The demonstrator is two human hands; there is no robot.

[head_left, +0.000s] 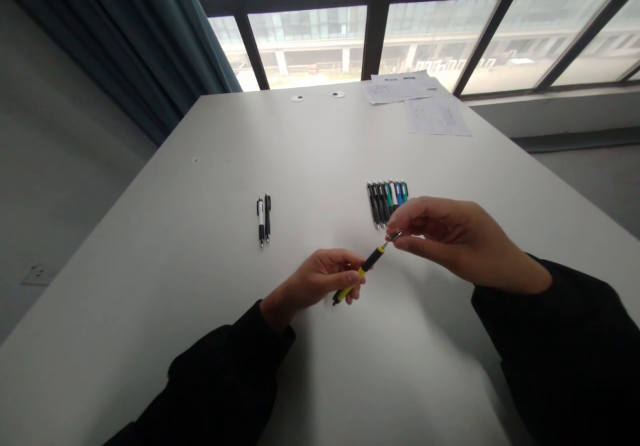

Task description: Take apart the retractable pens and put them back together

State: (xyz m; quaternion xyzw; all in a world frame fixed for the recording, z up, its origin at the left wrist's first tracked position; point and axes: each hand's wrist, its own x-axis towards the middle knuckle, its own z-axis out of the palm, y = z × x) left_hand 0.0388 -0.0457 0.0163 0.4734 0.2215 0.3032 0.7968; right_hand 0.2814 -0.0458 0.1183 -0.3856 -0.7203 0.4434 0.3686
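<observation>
My left hand (327, 276) is closed around a yellow pen (345, 293) with a black grip. The pen slants up to the right, above the white table. At its upper end, my right hand (445, 236) pinches a small shiny metal piece (395, 236) between thumb and fingertips. It looks like the pen's tip cone; whether it is fully apart from the barrel I cannot tell. Just beyond the right fingers lies a row of several pens (383, 206), black, green, white and blue, partly covered by that hand.
On the left part of the table (175, 246) lie a white-and-black pen (261, 221) and a black pen (268, 218), side by side. Printed papers (435, 114) rest at the far right edge. Two cable-hole covers (339, 95) sit along the far edge, below the window.
</observation>
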